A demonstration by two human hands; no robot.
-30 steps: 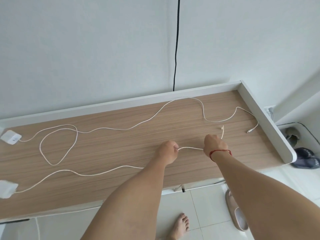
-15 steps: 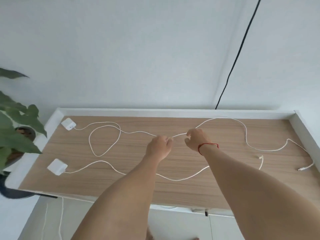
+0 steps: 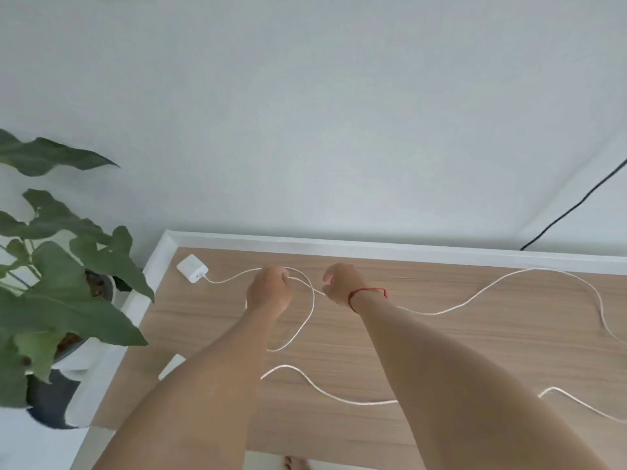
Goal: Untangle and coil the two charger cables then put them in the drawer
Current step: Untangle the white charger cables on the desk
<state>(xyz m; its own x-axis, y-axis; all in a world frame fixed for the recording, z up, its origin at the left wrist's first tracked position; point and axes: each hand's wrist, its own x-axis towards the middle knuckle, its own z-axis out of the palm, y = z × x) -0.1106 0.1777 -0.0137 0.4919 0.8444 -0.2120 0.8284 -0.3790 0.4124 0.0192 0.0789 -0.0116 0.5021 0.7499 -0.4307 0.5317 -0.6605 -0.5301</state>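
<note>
Two white charger cables lie on the wooden desk [image 3: 407, 354]. The far cable [image 3: 475, 296] runs from a white adapter [image 3: 191, 268] at the back left, makes a loop beneath my hands and snakes off to the right. My left hand [image 3: 269, 291] grips this cable at the top of the loop. My right hand [image 3: 339, 283], with a red string on the wrist, pinches the same cable just to the right. The near cable [image 3: 315, 388] lies along the front; its adapter [image 3: 171, 366] is mostly hidden by my left forearm.
A potted plant [image 3: 64, 276] with large green leaves stands off the desk's left end. A raised white rim [image 3: 373, 249] edges the desk at the back and left. A black wire [image 3: 576, 206] hangs down the wall at right. No drawer shows.
Both hands left the near cable, took the far one and slid left along it toward the back-left adapter. My view swung left, bringing the plant in.
</note>
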